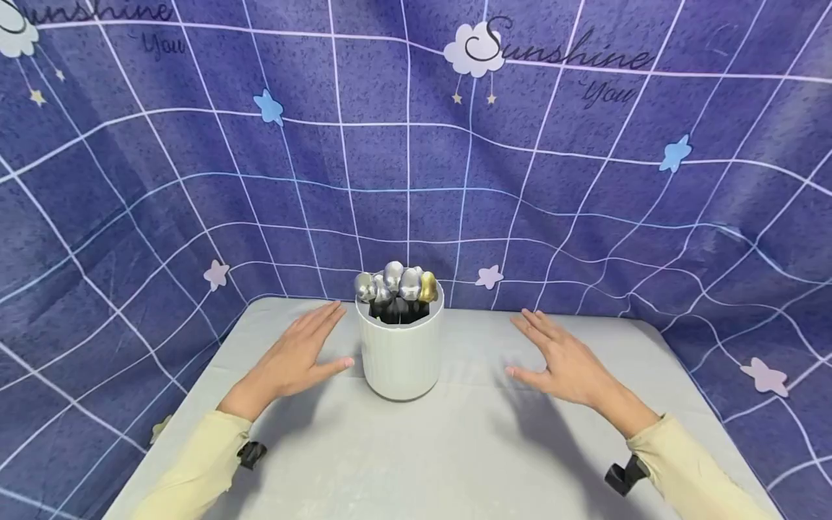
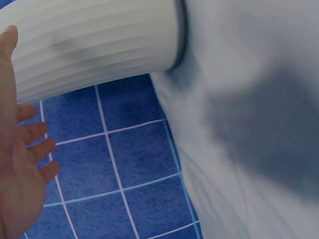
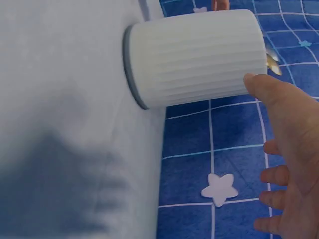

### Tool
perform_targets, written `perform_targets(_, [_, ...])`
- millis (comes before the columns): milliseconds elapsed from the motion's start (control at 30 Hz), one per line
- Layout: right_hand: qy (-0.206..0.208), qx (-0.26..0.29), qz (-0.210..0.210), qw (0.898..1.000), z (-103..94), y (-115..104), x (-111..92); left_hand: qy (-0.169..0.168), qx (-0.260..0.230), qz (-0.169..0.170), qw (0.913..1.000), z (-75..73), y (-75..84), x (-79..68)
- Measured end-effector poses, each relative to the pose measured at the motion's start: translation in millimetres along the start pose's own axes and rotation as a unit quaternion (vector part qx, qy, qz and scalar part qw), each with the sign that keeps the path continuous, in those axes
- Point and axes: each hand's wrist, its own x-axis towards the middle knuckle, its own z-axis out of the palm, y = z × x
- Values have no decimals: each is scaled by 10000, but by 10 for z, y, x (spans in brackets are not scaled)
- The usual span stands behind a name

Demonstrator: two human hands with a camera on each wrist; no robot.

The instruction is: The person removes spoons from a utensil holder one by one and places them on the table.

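A white ribbed utensil holder (image 1: pixel 400 361) stands upright on the table, dark inside. Out of its top rise several rounded metal ends, silver ones (image 1: pixel 393 276) and a gold one (image 1: pixel 427 287); they look like spoons, their lower parts hidden in the holder. My left hand (image 1: pixel 295 354) hovers just left of it, fingers extended and thumb pointing toward its side. Farther off, to the right of the holder, my right hand (image 1: pixel 565 361) is held over the table with fingers spread. Both hands hold nothing. The ribbed side also shows in the left wrist view and the right wrist view.
A pale cloth covers the table (image 1: pixel 416 462), and both hands cast shadows on it. Behind and beside it hangs a blue curtain (image 1: pixel 403 159) with a grid, stars and clouds. Each sleeve has a dark strap (image 1: pixel 252 455) near the wrist.
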Motion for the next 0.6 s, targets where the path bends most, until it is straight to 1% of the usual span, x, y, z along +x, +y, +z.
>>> perform_targets(233, [-25,204,-172,9996,-136,-63,202,124,-345,-58,9993,-169,12,183])
perform_targets(333, [-75,319,-173,9993,-204,-97,292,141,-616,-63,9980,-215,28,258])
perform_targets(467, [-68,422,-246,9988,-287,-129,417,251,-1082,-79,9938,-256,40,359])
perform_targets(600, [26,563,-403,9976,-346,-155,545,319,-1545,-161,9873,-283,40,438])
